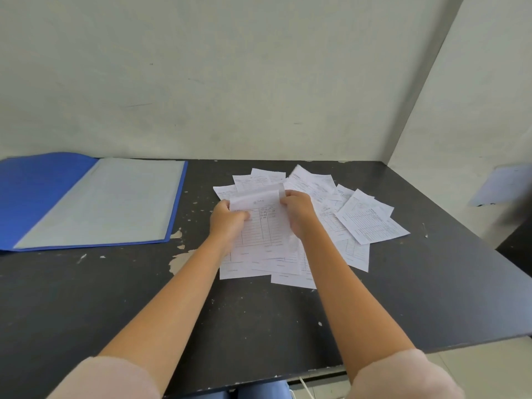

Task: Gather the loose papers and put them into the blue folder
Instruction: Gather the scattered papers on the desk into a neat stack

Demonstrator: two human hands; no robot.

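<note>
Pinching one printed sheet [260, 223] between them, left hand [227, 218] and right hand [299, 211] fingers clamp its side edges.

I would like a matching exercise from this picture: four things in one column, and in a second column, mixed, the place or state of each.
Things:
1. blue folder
2. sheet with the table
3. scattered papers
4. dark table

Places or states:
A. spread loose on the table, right of the hands
B. lying open at the far left
C. paint chipped in spots
D. held at its top by the left hand and the right hand

Pairs: 1-B, 2-D, 3-A, 4-C
</note>
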